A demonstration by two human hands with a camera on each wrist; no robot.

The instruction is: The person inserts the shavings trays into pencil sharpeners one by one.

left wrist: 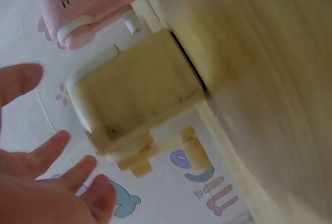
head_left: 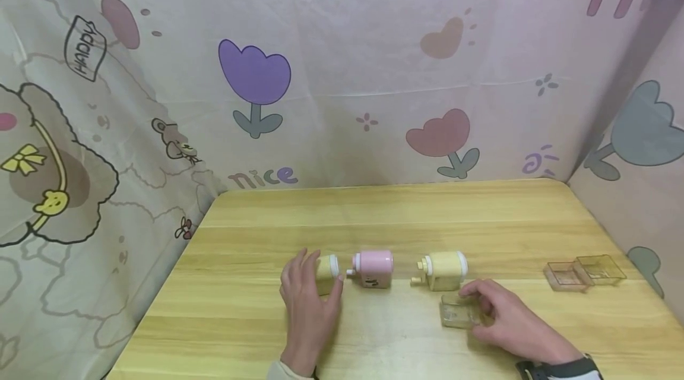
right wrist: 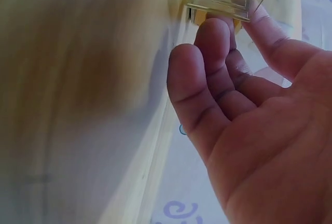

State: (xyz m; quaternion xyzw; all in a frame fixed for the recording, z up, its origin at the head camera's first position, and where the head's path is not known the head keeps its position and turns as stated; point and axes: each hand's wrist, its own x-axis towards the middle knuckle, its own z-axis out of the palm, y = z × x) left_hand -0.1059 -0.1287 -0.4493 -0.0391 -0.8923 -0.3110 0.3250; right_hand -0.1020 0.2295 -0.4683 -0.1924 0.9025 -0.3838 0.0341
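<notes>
While the left grip (head_left: 308, 303) is spread over the leftmost sharpener (head_left: 326, 274), a clear box (head_left: 456, 313) is pinched by the right grip (head_left: 506, 319).

A wood-grain tabletop (head_left: 395, 211) is carrying a yellow hand-crank pencil sharpener (head_left: 326, 278), a pink pencil sharpener (head_left: 376, 268) and a second yellow pencil sharpener (head_left: 446, 271); a pinkish clear drawer (head_left: 565, 278) and a yellow clear drawer (head_left: 601, 271) are resting near its right edge.
</notes>
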